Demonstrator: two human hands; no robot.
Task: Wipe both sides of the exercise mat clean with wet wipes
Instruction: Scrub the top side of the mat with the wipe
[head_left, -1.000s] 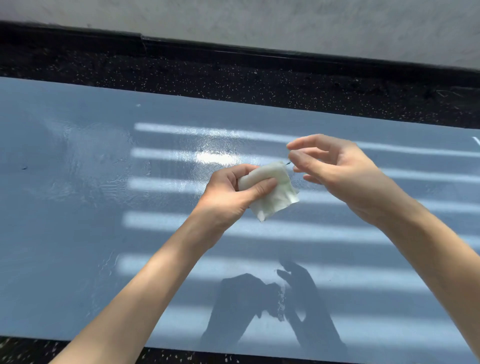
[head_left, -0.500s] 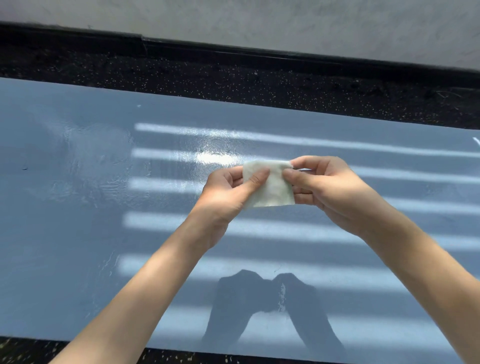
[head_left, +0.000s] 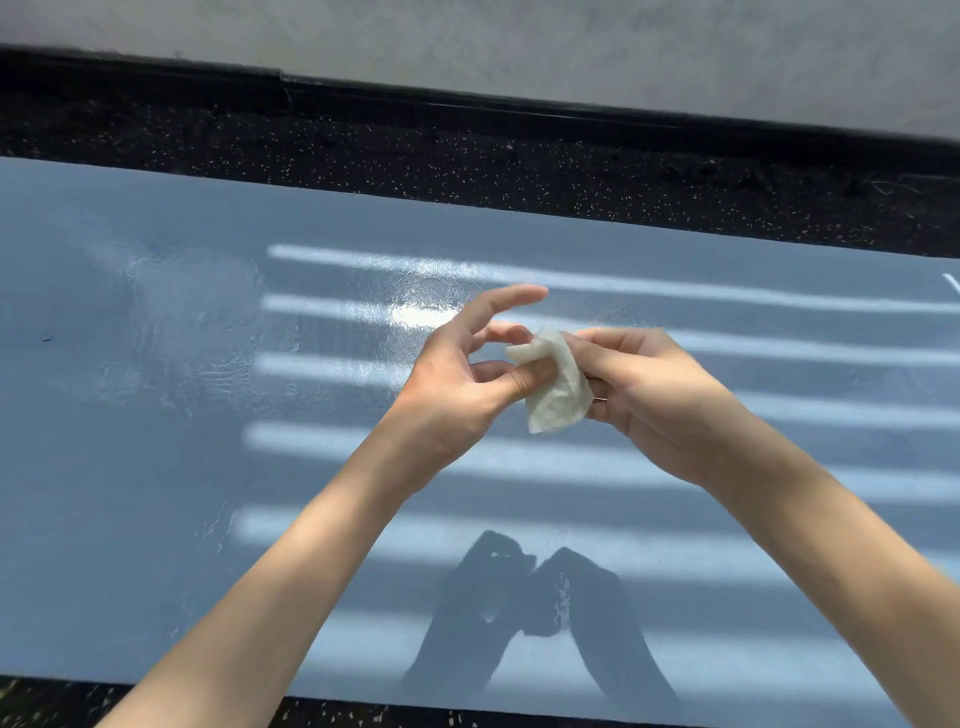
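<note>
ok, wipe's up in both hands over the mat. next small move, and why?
Probably press the wet wipe onto the exercise mat right of the hands: it is held crumpled between left hand and right hand, off the mat, and wet streaks show only to their left.

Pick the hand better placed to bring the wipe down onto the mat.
Probably the right hand: its fingers curl round the wipe; the left hand only pinches it, index finger straight.

A black speckled floor (head_left: 467, 171) runs to a black baseboard (head_left: 519, 106) under a grey wall (head_left: 519, 41).
</note>
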